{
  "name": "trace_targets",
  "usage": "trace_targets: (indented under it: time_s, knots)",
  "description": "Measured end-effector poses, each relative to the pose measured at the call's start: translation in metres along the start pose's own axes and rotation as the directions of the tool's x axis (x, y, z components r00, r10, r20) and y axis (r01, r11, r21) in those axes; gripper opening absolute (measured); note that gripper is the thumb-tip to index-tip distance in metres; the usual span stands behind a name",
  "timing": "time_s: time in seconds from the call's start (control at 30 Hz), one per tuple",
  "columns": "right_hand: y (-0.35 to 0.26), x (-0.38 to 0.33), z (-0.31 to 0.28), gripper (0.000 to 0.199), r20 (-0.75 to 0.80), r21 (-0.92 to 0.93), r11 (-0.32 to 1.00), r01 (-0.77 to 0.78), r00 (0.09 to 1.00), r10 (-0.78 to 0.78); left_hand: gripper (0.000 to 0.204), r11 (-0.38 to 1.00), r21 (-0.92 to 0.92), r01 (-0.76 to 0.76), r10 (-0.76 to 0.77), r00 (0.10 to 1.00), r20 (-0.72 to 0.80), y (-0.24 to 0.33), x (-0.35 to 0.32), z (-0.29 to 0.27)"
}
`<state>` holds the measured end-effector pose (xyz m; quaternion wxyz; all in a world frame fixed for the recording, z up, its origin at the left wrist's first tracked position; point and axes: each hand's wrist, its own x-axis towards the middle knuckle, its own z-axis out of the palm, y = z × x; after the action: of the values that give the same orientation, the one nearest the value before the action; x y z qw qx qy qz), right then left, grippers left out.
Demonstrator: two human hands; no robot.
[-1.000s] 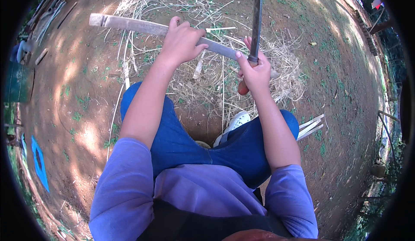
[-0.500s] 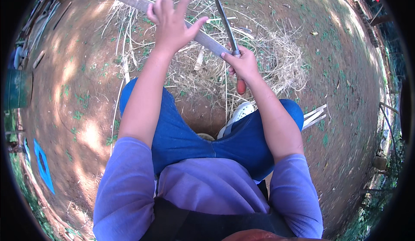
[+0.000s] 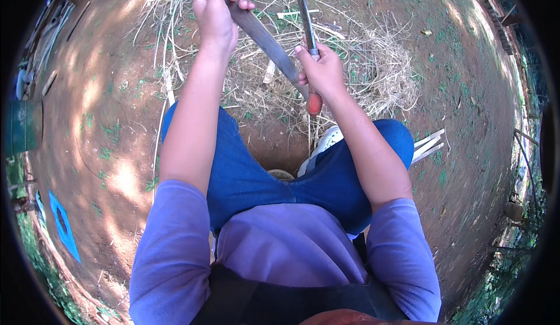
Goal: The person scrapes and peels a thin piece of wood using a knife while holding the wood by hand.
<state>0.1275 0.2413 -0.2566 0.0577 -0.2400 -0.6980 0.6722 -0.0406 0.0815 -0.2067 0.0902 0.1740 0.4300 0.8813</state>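
A long, flat grey-brown wooden slat [image 3: 265,40] slants down from the top edge towards the middle. My left hand [image 3: 217,24] is closed round its upper part. My right hand [image 3: 324,73] grips a knife [image 3: 305,16] near the base of its blade, thumb along the top of the handle. The long dark blade points away from me, and the red-orange butt of the handle sticks out below my fingers. The slat's lower end passes just left of the knife; whether my right fingertips touch it, I cannot tell.
Dry fibres and thin strips [image 3: 373,86] lie heaped on the brown earth beyond my knees. Pale split strips [image 3: 429,146] rest beside my right knee. A green container [image 3: 24,128] and a blue flat frame [image 3: 63,227] are at the far left.
My left hand, spread over the slat before, has closed round it. The slat has turned steeper, its lower end now nearer me. The knife has swung more upright, and its handle sits slightly further left.
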Motion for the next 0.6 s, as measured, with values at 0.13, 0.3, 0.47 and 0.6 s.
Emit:
trace_targets:
  time_s: [0.13, 0.3, 0.47, 0.6]
  knots:
    - [-0.007, -0.01, -0.005, 0.033, -0.024, 0.05, 0.998, 0.032, 0.999, -0.03, 0.023, 0.955, 0.077, -0.285, 0.294, 0.946, -0.138, 0.029, 0.004, 0.022]
    - [-0.005, -0.029, -0.002, 0.045, 0.114, 0.024, 0.997, -0.071, 0.991, 0.067, 0.029, 0.927, 0.224, -0.3, 0.326, 0.941, -0.087, 0.004, 0.012, 0.003]
    - [0.004, -0.048, 0.019, 0.056, 0.178, -0.082, 0.995, -0.05, 0.982, 0.064, 0.036, 0.898, 0.311, -0.31, 0.341, 0.939, -0.05, -0.013, 0.005, -0.011]
    - [0.002, -0.058, 0.034, 0.053, 0.246, -0.067, 0.989, 0.128, 0.963, -0.108, 0.039, 0.87, 0.354, -0.344, 0.394, 0.916, -0.079, -0.015, 0.009, -0.015]
